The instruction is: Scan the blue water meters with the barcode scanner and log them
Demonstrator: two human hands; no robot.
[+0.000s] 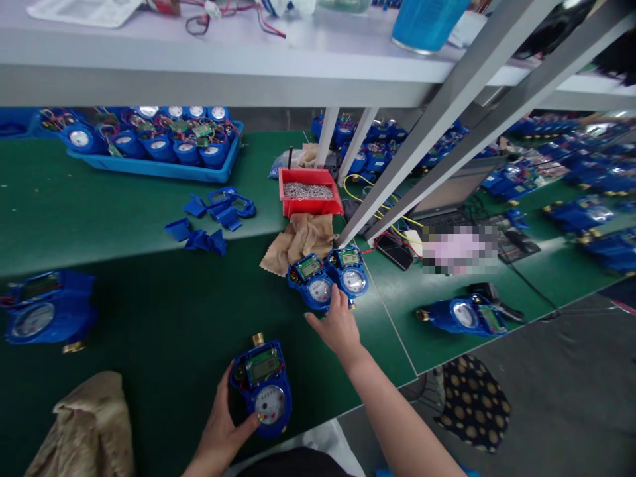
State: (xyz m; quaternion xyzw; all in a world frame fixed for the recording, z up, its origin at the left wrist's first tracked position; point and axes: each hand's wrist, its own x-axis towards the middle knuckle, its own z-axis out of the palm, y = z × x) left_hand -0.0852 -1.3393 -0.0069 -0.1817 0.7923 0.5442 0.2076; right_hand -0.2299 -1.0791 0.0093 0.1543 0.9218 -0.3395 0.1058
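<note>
My left hand (226, 421) is wrapped round the side of a blue water meter (265, 381) at the table's front edge, thumb on its round dial. A small display with a green board shows above the dial, and a brass fitting sticks out at the top. My right hand (340, 328) reaches forward with thumb and fingers apart. Its fingertips are at the front of two more meters, the left one (311, 281) and the right one (350, 270), which stand side by side. Whether they touch is hard to tell.
A red bin (309, 205) of small metal parts stands behind a brown cloth (303, 242). Blue plastic pieces (218, 212) lie left of it. A blue tray (149, 165) holds several meters. Slanted grey posts (422, 126) support the overhead shelf (223, 83). Another meter (464, 315) lies right.
</note>
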